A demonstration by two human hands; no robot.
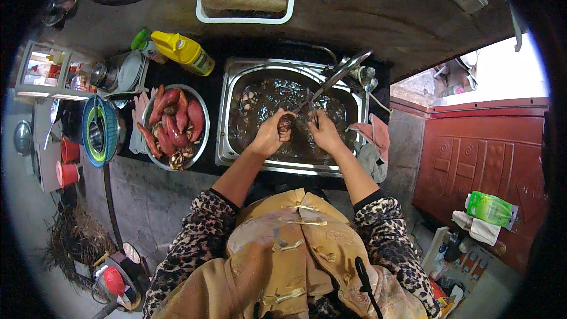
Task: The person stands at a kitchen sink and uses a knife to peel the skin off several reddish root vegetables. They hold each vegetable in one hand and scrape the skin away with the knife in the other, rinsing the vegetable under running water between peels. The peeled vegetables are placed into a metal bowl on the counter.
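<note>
Over the stainless steel sink (223, 110), my left hand (271, 133) grips a brown, rough-skinned root (286, 123). My right hand (327, 132) is closed around a dark metal tool (316, 116) that looks like scissors; its working end points toward the root and is partly blurred. Murky brown water (252, 135) fills the basin below both hands, with pale bits floating at its left side. The metal faucet (339, 75) reaches over the basin from the back right, its spout end just above the tool.
Left of the sink, a metal bowl (206, 117) holds red-skinned sweet potatoes (175, 130) and brown roots. Pink gloves (138, 119), blue and green baskets (86, 137) and a yellow jug (184, 51) stand nearby. Cloths (376, 137) hang at the sink's right, before a red door (478, 155).
</note>
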